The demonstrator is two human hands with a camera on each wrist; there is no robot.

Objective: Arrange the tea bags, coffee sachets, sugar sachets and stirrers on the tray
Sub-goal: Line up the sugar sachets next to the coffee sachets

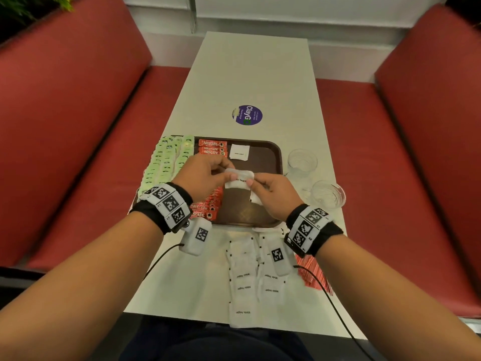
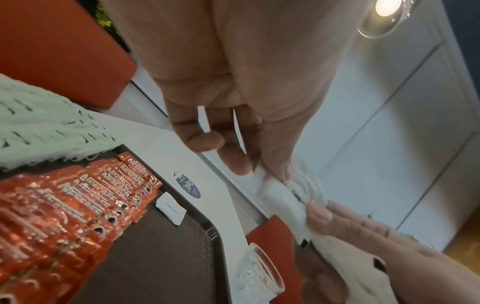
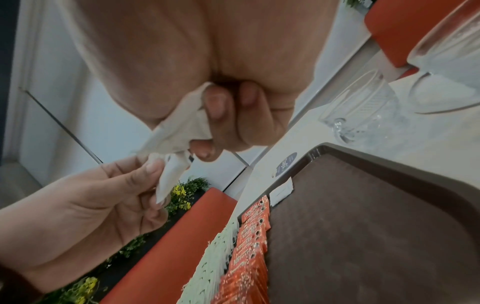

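A brown tray (image 1: pixel 270 157) lies mid-table. Pale green tea bags (image 1: pixel 166 160) fill its left side, and a row of red coffee sachets (image 1: pixel 211 148) runs beside them. One white sugar sachet (image 1: pixel 239 151) lies at the tray's far edge. Above the tray my left hand (image 1: pixel 208 175) and right hand (image 1: pixel 270 191) both pinch a bunch of white sugar sachets (image 1: pixel 239 179). The right wrist view shows the sugar sachets (image 3: pixel 179 123) tucked under my right fingers (image 3: pixel 221 115). More sugar sachets (image 1: pixel 244 280) lie on the table near me, with red stirrers (image 1: pixel 312 272) to their right.
Two clear glasses (image 1: pixel 302 161) (image 1: pixel 328 195) stand right of the tray. A round purple sticker (image 1: pixel 246 115) marks the white table (image 1: pixel 255 74) beyond it. Red benches (image 1: pixel 78 113) flank the table on both sides.
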